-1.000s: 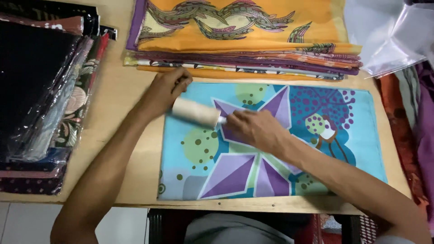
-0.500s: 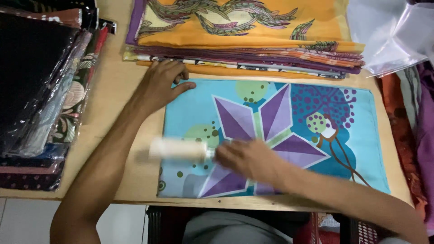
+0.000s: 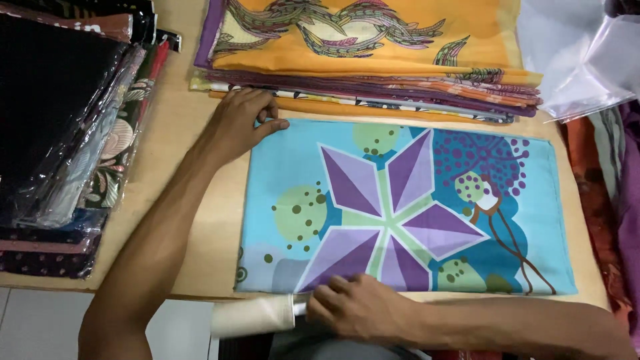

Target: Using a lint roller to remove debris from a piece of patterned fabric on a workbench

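My right hand (image 3: 360,308) grips the handle of a cream-coloured roller (image 3: 255,315) at the bottom centre of the frame, fingers wrapped shut around it. The roller's barrel sticks out to the left of my fist, just past the near edge of the table (image 3: 200,220) and right below the bottom edge of the folded cloth (image 3: 407,207). That cloth lies flat across the middle of the frame: light blue, with a big purple star of pointed petals, pale green spotted circles, and a darker blue patch dotted with purple on its right side.

My left hand (image 3: 241,123) rests up at the cloth's upper left corner, palm down. The thumb presses onto the blue edge, and the other fingers curl loosely together on the bare wood just beside it. They hold nothing.

Just beyond the cloth, along the top of the frame, sits a stack of folded fabrics (image 3: 373,60). The top one is orange with a wavy green and purple pattern, and purple, orange and striped edges peek out beneath it. Its front edge lies just beside the blue cloth's far edge.

On the left of the frame a pile of wrapped fabrics (image 3: 63,133) in clear plastic lies fanned out, mostly dark with floral prints showing at the edges. In the upper right corner are clear plastic bags (image 3: 587,60), and down the right edge hang more cloths (image 3: 613,187) in red, orange and purple.
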